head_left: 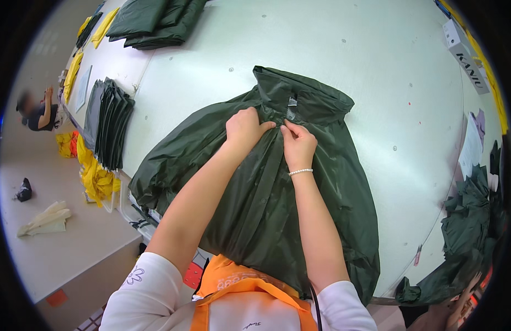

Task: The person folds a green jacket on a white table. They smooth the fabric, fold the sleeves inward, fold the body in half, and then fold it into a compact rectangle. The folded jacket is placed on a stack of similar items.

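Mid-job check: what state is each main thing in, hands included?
Dark green jacket: spread out, front up, wrinkled.
Collar: turned up, away from the person.
Left hand: grip closed at the jacket front.
Right hand: grip pinched just below the collar.
Far dark green garments: folded, stacked.
Dark bundle at left: folded, stacked.
Yellow cloth: bunched.
Green fabric at right: crumpled.
Pale cloth: loosely crumpled.

Green jacket (pixel 261 193) partly behind forearms (pixel 196 204), folded stack (pixel 156 23) partly beyond top edge
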Demonstrator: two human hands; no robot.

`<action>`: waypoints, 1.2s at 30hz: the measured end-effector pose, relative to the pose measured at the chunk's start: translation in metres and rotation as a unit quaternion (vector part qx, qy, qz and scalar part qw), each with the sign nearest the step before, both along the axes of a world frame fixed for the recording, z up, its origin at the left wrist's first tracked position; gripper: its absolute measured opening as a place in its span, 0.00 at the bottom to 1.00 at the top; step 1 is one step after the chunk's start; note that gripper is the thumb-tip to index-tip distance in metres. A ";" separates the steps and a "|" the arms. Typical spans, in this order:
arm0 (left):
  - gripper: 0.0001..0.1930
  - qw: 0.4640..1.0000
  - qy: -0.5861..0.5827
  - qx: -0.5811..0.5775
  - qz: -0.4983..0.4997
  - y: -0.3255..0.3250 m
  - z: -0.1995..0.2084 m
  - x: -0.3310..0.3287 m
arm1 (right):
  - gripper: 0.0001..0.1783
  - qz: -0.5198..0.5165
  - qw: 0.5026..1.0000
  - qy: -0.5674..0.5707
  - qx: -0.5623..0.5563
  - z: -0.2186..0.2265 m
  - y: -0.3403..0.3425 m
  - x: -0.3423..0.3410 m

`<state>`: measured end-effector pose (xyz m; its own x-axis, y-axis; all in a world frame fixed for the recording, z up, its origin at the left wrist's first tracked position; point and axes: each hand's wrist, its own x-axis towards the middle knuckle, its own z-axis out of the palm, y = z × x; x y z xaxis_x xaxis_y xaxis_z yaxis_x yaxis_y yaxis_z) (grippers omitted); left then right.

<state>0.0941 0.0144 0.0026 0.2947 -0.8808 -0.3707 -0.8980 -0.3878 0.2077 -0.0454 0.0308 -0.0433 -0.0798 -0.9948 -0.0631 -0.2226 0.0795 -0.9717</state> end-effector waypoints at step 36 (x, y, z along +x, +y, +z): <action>0.39 0.975 -0.071 -0.117 -0.172 0.211 0.012 0.153 | 0.37 -0.054 0.891 0.451 0.020 0.059 0.207 -0.044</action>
